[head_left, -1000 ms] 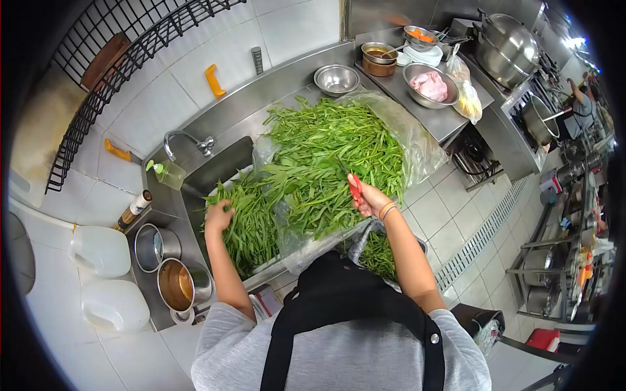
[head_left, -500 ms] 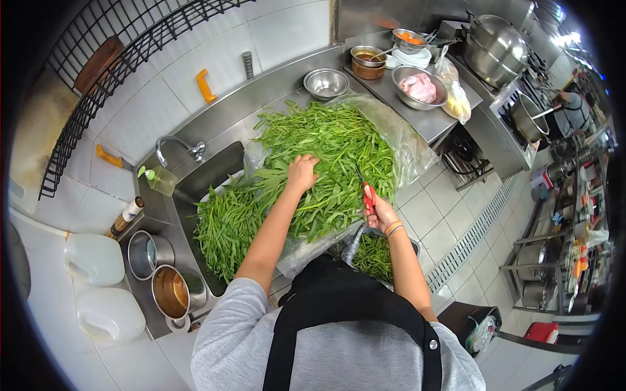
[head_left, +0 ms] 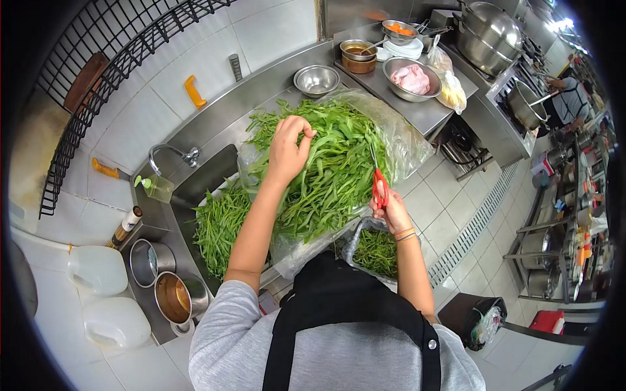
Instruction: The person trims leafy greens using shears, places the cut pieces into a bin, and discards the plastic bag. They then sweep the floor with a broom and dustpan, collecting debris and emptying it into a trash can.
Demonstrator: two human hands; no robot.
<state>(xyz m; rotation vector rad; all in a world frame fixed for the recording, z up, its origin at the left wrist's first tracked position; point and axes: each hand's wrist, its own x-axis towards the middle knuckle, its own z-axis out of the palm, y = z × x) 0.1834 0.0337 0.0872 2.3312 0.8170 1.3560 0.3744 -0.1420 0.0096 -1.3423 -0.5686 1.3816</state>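
A large heap of leafy green stems [head_left: 339, 163] lies on clear plastic over the steel counter, and more greens [head_left: 223, 225] rest in the sink at its left. Above the heap's upper left part is my left hand [head_left: 290, 144], its fingers curled together; whether they pinch a stem is too small to tell. Red-handled scissors [head_left: 380, 186] are in my right hand [head_left: 391, 212] at the heap's right edge, blades pointing up toward the leaves. Below that hand, a lined container [head_left: 351, 251] holds cut green stems [head_left: 375, 253].
Steel bowls [head_left: 317, 81] stand behind the heap. A bowl of raw meat [head_left: 412, 79] sits on the right counter. The faucet [head_left: 189, 156], soap bottle [head_left: 156, 188] and pots [head_left: 175, 296] are at left. Another person [head_left: 572, 98] stands far right.
My left hand has risen off the heap and moved up and left, its fingers now curled. The scissors and my right hand have shifted slightly right. The heap's leaves have been rearranged.
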